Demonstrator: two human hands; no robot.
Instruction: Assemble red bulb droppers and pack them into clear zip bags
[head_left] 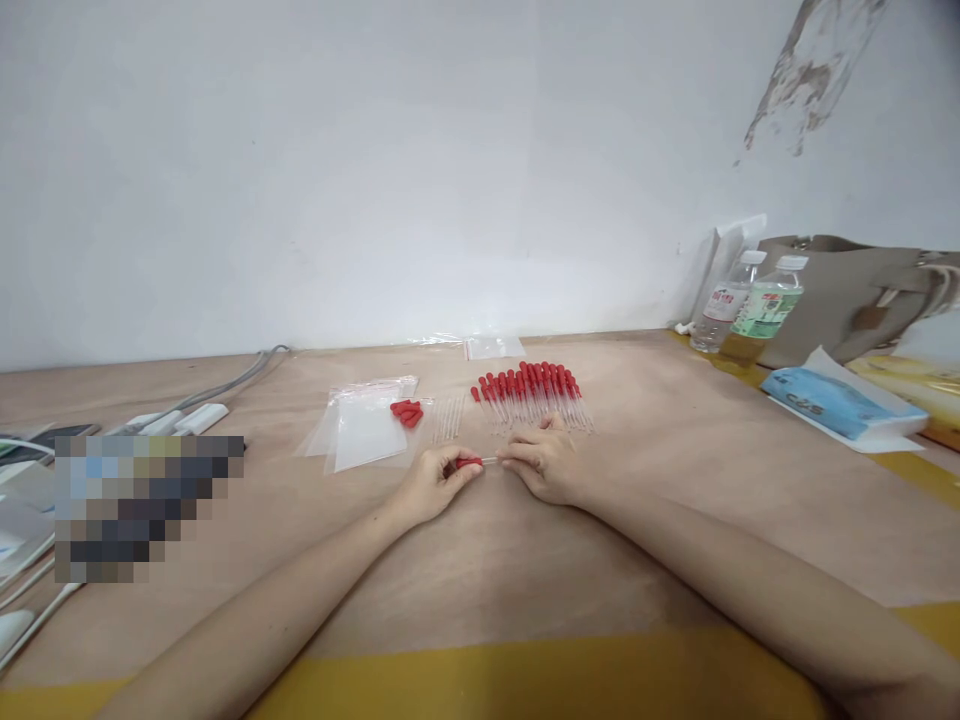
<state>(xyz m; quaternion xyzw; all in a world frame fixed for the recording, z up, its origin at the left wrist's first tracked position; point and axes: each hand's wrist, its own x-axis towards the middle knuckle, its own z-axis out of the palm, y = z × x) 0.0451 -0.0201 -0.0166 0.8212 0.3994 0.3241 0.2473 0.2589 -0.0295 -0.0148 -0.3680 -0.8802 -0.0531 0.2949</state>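
Bulb (pixel 470 462), probably soft, sits pinched in the left hand (pixel 431 483); the right hand (pixel 546 462) pinches its likely brittle tube (pixel 490 460), best gripped close in; droppers (pixel 534 378) lie at one o'clock.

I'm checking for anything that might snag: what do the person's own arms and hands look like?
The left hand and right hand are bare, without gloves. The left forearm and right forearm are slim and taper toward the hands. No sleeve, watch, bracelet or cable shows on either; I can't make out any rings.
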